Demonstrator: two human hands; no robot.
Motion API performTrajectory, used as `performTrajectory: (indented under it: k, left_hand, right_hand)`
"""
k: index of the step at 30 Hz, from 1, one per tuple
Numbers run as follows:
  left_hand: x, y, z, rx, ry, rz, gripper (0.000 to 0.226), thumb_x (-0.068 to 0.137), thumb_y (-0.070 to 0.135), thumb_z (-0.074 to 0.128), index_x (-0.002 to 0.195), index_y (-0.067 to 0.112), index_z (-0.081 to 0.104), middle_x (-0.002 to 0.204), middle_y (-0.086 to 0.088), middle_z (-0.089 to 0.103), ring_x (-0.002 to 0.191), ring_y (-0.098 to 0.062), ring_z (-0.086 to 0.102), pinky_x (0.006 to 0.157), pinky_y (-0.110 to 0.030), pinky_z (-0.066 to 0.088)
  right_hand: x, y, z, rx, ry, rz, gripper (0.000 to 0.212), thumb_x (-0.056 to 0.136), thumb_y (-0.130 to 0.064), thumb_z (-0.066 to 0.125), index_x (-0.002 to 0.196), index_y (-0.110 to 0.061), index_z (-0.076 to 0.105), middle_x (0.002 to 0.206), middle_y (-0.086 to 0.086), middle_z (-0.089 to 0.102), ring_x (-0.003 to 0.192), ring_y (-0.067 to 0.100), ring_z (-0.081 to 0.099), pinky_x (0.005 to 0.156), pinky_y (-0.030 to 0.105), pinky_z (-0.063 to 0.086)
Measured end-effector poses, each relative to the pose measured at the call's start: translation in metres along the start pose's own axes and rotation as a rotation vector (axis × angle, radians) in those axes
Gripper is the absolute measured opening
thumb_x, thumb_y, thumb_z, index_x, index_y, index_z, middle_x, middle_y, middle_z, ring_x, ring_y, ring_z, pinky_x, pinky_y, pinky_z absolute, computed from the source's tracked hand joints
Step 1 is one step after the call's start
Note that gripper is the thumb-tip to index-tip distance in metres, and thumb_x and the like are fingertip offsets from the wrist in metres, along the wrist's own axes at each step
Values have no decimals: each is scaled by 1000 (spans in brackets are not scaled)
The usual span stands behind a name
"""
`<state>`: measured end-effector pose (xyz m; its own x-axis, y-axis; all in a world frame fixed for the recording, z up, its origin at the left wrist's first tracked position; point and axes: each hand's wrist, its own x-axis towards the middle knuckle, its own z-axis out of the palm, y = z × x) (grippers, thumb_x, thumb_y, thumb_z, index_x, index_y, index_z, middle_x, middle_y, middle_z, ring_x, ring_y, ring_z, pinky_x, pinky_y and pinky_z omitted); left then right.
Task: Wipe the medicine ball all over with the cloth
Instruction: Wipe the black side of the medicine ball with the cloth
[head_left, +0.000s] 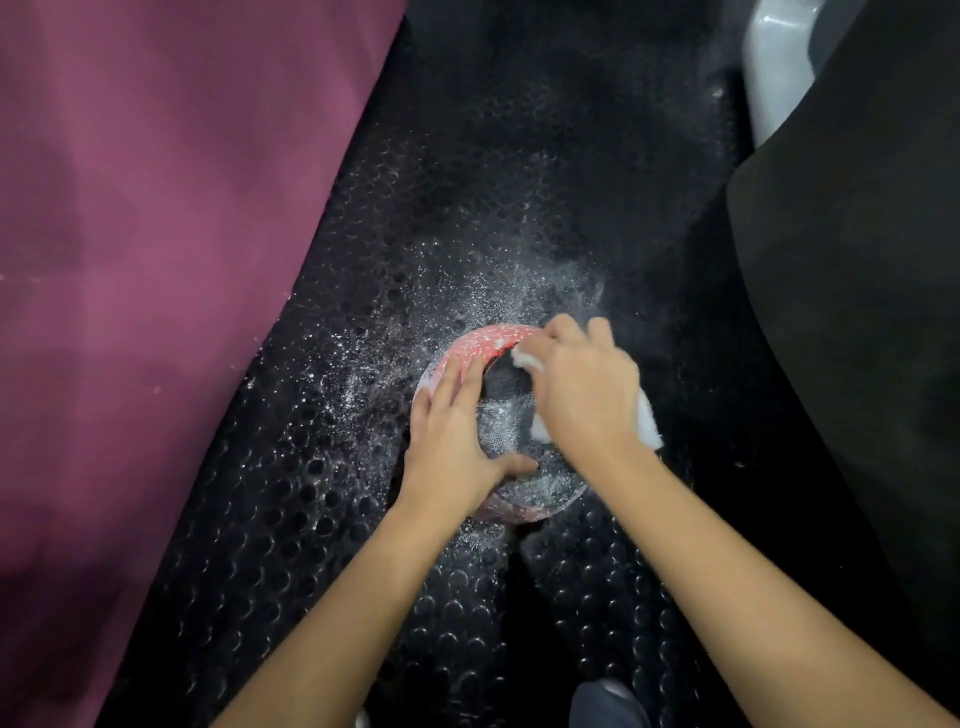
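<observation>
The medicine ball (506, 415), black with red bands and dusted with white specks, sits on the black studded floor mat (291, 519). My left hand (452, 431) lies flat on the ball's left side, fingers straight and spread, thumb reaching across its near face. My right hand (584, 387) presses a white cloth (649, 421) against the ball's upper right side, fingers curled over the cloth. Most of the cloth is hidden under that hand; only its edges show.
White powder is scattered on the mat around the ball. A maroon padded surface (156, 234) fills the left side. A large black shape (857, 260) stands at the right, with a pale grey object (774, 62) behind it. A dark shoe tip (608, 701) shows at the bottom.
</observation>
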<state>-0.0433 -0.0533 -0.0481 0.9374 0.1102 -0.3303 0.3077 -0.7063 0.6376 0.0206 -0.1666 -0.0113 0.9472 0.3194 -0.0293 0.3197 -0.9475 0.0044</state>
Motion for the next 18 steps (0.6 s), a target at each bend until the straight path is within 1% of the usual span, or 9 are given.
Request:
performTrajectory:
  k: [2,3,6,7,10,11,14,15,18]
  left_hand:
    - [-1,-2,-1,8,9,6,124,64,58,77,156,23,2,163,6,0,149,-21,0,120,-39,1]
    - [-2,-3,-1,5,8,3,124,64,59,77,156,24,1,163,6,-1,149,-20,-1,120,-39,1]
    - [-4,-1,-1,-4,-8,-1,123,65,59,76,155,27,-1,162,10,-4,149,-22,-2,119,-41,3]
    - [-3,1,-1,1,0,8,122,67,57,76,155,25,-1,162,9,-4,149,-22,-2,120,-40,2]
    - [-2,2,-2,37,20,36,117,72,52,75,155,19,1,163,4,-1,149,-16,-1,120,-35,-1]
    - [-3,1,-2,40,20,30,118,71,54,75,155,20,1,163,4,-2,149,-17,-1,119,-36,-1]
    - [-5,1,1,36,-4,-4,123,66,61,73,155,24,-3,162,9,-6,149,-23,-1,119,-40,2]
    - [-4,1,1,29,1,-11,123,66,61,73,155,24,-3,162,9,-6,149,-24,-1,119,-40,3]
    - [-1,0,3,42,36,32,120,69,55,75,155,16,1,163,4,-1,150,-16,-1,121,-36,-1]
  right_hand:
    - [-5,-7,4,-27,58,-94,21,61,-13,81,77,-24,71,83,-2,61,76,24,53,52,27,30]
    - [-5,-4,5,-36,83,-103,19,64,-13,80,78,-25,72,82,-2,61,76,24,53,51,27,30]
    - [4,10,7,17,49,23,27,88,-15,58,111,-27,66,108,-3,58,98,24,47,61,30,32]
    - [1,8,6,34,46,34,27,88,-14,57,110,-26,67,108,-1,57,99,26,47,63,31,31]
    - [-10,-11,4,2,56,-95,13,73,-12,71,80,-23,71,86,0,60,82,27,53,56,30,30]
    - [-9,-8,6,-28,95,-114,14,72,-13,72,80,-24,71,85,0,61,81,26,53,56,29,30]
    - [2,9,7,-11,46,7,26,86,-16,60,109,-26,67,108,-1,58,98,25,47,62,31,31]
    - [1,7,5,-10,50,27,26,85,-16,61,109,-25,66,108,0,57,98,26,47,63,31,31]
    - [-16,-13,3,-76,51,-149,25,59,-16,82,79,-21,70,83,1,60,80,26,53,55,30,30]
